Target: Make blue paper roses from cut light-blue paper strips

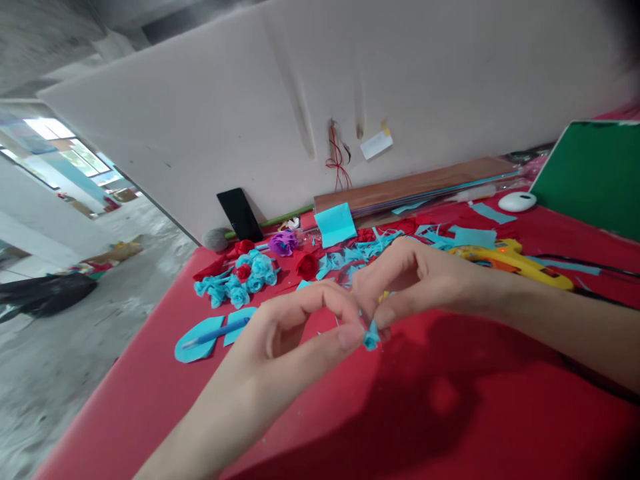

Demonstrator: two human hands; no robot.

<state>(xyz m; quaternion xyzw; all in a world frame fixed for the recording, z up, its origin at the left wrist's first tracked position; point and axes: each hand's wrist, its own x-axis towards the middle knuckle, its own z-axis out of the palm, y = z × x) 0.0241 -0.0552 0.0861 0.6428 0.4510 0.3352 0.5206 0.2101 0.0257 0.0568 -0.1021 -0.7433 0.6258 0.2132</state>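
Observation:
Between the fingertips of both hands, over the red tabletop (310,427), is a small blue paper flower (371,337). My left hand (295,327) pinches it from the left with thumb and forefinger. From the right, my right hand (407,283) pinches at it too, its fingertips close to the left ones. The flower's upper part is hidden by the fingers. Blue paper scraps (357,253) lie just behind the hands. A blue pen (215,333) rests across cut blue paper pieces (200,340) to the left.
Finished blue flowers (240,280), a red flower (306,265) and a purple flower (283,243) lie at the back left, near a black phone (240,213). A yellow glue gun (520,263) with a cord is beside my right forearm. A white mouse (517,201) sits by a green board (595,180).

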